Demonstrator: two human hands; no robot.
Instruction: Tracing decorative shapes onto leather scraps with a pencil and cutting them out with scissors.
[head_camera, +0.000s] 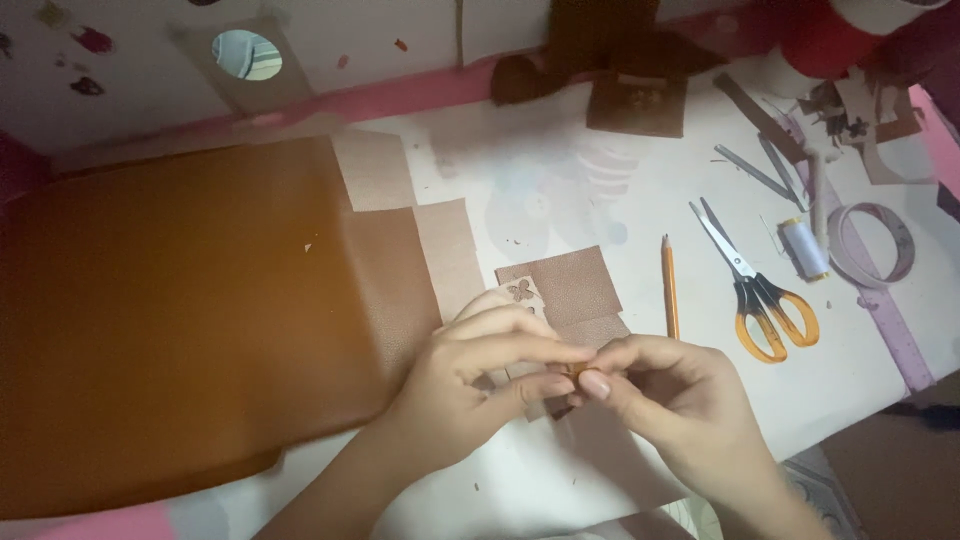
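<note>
While we looked down at the white work table (560, 200), our left hand (470, 385) and right hand (670, 395) met just above its near edge. The fingertips of both were pinched nearly closed on a tiny brown piece (572, 372), too small to identify, held up close, it seemed, for fine work. Directly beneath lay small brown leather squares (575, 285), one bearing a little flower cut-out (520, 291), kept within easy reach. A large tan leather sheet (170, 320) covered the table's left side. To the right, well apart from our hands, a pencil (669, 285), orange-handled scissors (755, 285), a spool of white thread (803, 248) and a roll of tape (872, 243) sat ready.
</note>
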